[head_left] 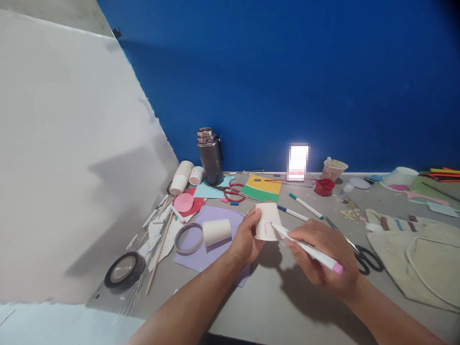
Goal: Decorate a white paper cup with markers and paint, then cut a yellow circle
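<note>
A white paper cup (268, 213) is clasped in our left hand (247, 237) above the table's (251, 311) middle, our right hand (336, 247) gripping a pink-ended marker (319, 254), tip at its side. The cup is rim down, bearing a pink outline (266, 228); to its left, another cup (218, 231) lies on purple paper (204, 260).

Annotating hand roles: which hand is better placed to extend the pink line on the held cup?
Probably the right hand: it grips the marker, whose tip is at the cup, beside the pink line. The left hand is occupied holding the cup.
</note>
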`<control>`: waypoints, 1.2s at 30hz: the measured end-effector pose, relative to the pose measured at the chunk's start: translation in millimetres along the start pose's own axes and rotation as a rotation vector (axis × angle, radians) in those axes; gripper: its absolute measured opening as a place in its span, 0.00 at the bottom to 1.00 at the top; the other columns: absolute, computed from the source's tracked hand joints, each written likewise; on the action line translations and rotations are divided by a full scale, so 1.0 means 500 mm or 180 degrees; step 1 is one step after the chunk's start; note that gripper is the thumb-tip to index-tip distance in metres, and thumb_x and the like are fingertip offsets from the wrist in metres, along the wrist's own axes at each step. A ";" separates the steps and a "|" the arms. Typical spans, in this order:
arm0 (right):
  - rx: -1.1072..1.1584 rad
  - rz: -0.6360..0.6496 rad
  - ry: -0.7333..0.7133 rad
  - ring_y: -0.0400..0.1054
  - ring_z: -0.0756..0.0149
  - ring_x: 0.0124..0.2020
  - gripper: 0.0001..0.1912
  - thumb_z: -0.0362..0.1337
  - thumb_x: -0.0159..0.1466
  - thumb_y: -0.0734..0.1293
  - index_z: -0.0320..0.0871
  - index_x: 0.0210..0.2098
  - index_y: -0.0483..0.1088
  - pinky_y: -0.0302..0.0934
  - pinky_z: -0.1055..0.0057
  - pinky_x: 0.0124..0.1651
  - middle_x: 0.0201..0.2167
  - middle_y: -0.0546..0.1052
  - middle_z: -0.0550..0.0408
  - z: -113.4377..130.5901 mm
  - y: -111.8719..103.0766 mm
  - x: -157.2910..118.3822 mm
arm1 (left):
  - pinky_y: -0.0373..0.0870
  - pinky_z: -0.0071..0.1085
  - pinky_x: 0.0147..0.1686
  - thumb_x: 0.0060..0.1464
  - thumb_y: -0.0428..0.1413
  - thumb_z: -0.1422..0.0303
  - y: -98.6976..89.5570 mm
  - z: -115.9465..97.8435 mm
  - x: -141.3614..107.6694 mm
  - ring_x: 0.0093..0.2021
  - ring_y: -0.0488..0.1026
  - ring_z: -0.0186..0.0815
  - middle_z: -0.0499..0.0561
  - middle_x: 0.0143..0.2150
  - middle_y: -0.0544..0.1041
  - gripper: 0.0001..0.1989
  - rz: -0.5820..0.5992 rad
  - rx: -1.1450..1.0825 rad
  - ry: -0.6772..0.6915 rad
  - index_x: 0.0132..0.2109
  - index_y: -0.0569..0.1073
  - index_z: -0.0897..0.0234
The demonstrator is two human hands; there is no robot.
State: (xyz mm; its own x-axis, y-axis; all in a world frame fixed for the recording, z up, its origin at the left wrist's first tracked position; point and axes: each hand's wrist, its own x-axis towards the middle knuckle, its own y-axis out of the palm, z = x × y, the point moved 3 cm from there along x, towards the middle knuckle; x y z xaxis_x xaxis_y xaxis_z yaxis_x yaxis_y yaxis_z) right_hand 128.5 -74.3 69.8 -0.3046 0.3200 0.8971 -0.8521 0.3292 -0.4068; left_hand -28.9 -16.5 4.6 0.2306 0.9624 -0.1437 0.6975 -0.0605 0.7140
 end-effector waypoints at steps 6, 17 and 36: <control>-0.0112 -0.0074 0.0032 0.71 0.65 0.25 0.09 0.25 0.67 0.68 0.42 0.44 0.71 0.65 0.68 0.30 0.28 0.81 0.54 0.002 -0.006 0.007 | 0.74 0.32 0.42 0.48 0.71 0.56 -0.008 0.002 -0.001 0.41 0.78 0.41 0.54 0.42 0.82 0.26 -0.0142 -0.0218 -0.0172 0.52 0.80 0.64; -0.0168 -0.0077 0.0044 0.69 0.65 0.22 0.09 0.26 0.67 0.67 0.44 0.44 0.72 0.64 0.68 0.26 0.25 0.79 0.55 0.011 -0.010 0.019 | 0.76 0.37 0.42 0.52 0.69 0.55 -0.013 -0.001 0.000 0.38 0.79 0.43 0.55 0.39 0.82 0.26 -0.0239 -0.0154 -0.0226 0.52 0.79 0.67; 0.0117 0.0189 -0.0004 0.69 0.66 0.21 0.07 0.26 0.66 0.66 0.44 0.39 0.71 0.62 0.68 0.24 0.23 0.78 0.56 0.014 -0.014 0.018 | 0.75 0.36 0.39 0.52 0.69 0.57 -0.012 0.000 0.003 0.37 0.78 0.41 0.54 0.37 0.81 0.23 -0.0311 -0.0267 -0.0239 0.49 0.79 0.67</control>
State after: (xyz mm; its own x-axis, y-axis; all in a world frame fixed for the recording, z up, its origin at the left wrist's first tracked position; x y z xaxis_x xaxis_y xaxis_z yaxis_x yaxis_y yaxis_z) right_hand 128.7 -79.8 81.6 -0.3556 0.3368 0.8719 -0.8476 0.2769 -0.4527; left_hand -32.8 -14.7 0.0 0.2166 0.9399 -0.2640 0.6607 0.0580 0.7484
